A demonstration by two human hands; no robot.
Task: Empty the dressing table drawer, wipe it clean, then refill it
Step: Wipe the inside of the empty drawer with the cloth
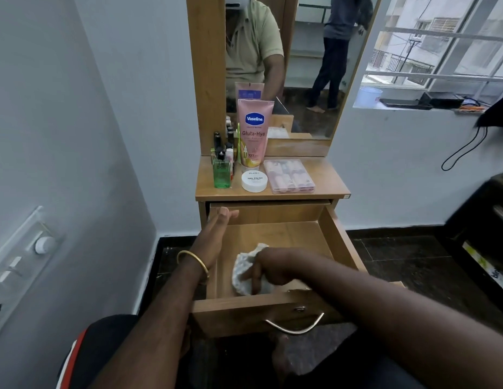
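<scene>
- Pink tube (pixel 254 133), standing upright on the dressing table top (pixel 326 181): blue badge reads "Vaseline"; below it "Gluta-Hya"; near the base "10X". Smaller print is not legible.
- White round jar (pixel 254 181), just in front of the tube: lid reads "ZUDIO" and "NAIL POLISH"; the line beneath is too small to read.
- Other items carry no readable text.

I face pale blue-grey walls (pixel 126 88) and a dark tiled floor (pixel 407 262). A switch panel (pixel 22 262) sits on the wall at my left. At my right, a barred window (pixel 441 46) lets in daylight above a cluttered sill (pixel 413 106).
</scene>
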